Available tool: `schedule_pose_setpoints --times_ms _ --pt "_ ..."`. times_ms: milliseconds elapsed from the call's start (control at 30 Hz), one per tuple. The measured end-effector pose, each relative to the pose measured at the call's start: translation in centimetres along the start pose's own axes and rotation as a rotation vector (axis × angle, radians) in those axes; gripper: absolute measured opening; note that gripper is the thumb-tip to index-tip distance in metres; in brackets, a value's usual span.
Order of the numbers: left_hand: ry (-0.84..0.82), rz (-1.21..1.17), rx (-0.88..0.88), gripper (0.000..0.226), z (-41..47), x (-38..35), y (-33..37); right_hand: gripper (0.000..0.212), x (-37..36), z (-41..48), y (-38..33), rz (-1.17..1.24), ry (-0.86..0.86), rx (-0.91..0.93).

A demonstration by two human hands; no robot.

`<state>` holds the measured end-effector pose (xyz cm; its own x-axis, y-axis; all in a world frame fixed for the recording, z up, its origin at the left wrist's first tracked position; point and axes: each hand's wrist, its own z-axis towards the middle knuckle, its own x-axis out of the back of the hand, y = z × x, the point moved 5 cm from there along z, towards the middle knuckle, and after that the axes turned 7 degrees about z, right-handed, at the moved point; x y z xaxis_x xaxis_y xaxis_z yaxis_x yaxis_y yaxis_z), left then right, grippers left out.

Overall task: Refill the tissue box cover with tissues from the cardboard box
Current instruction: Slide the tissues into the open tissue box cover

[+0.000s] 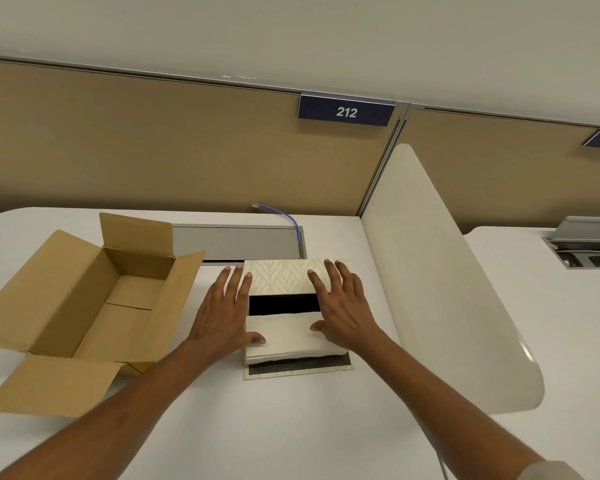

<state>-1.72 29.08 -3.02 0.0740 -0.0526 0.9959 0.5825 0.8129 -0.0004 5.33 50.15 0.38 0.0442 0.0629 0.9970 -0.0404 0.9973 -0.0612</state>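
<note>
The cream tissue box cover with a leaf pattern lies open on the white desk, its dark inside showing. A white stack of tissues rests in its near half. My left hand lies flat along the cover's left side, thumb on the tissues. My right hand lies flat on the right side, thumb touching the stack too. The brown cardboard box stands open to the left, and I see nothing inside it.
A grey cable tray lid and a blue network cable sit behind the cover. A cream curved divider rises at the right. Tan partition panels back the desk.
</note>
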Motion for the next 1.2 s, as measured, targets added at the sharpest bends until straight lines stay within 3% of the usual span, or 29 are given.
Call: schedule_pose_setpoints --times_ms 200,467,533,600,733,867,1200 --pt "-0.192 0.036 0.096 0.140 1.4 -2.8 -0.1 0.122 -1.9 0.6 1.5 -0.093 -0.164 -0.067" --pt "-0.169 0.012 0.135 0.131 1.0 -3.1 -0.3 0.113 -2.8 0.7 1.6 -0.118 -0.213 -0.099" --pt "-0.093 -0.061 0.215 0.114 -0.2 -2.5 -0.5 0.112 -2.7 0.7 1.6 -0.120 -0.215 -0.095" --pt "0.000 -0.192 0.351 0.081 -2.1 -2.1 -0.5 0.112 -2.8 0.7 1.6 -0.121 -0.221 -0.095" --pt "-0.111 -0.517 0.553 0.042 -5.0 -3.5 0.6 0.113 -2.9 0.7 1.7 -0.123 -0.225 -0.093" --pt "-0.201 -0.760 0.633 0.042 -5.0 -4.0 1.6 0.110 -2.7 1.0 1.9 -0.117 -0.222 -0.084" --pt "-0.319 -0.803 0.711 0.045 -4.1 -4.7 3.2 0.100 -2.7 1.0 2.5 -0.101 -0.212 -0.038"
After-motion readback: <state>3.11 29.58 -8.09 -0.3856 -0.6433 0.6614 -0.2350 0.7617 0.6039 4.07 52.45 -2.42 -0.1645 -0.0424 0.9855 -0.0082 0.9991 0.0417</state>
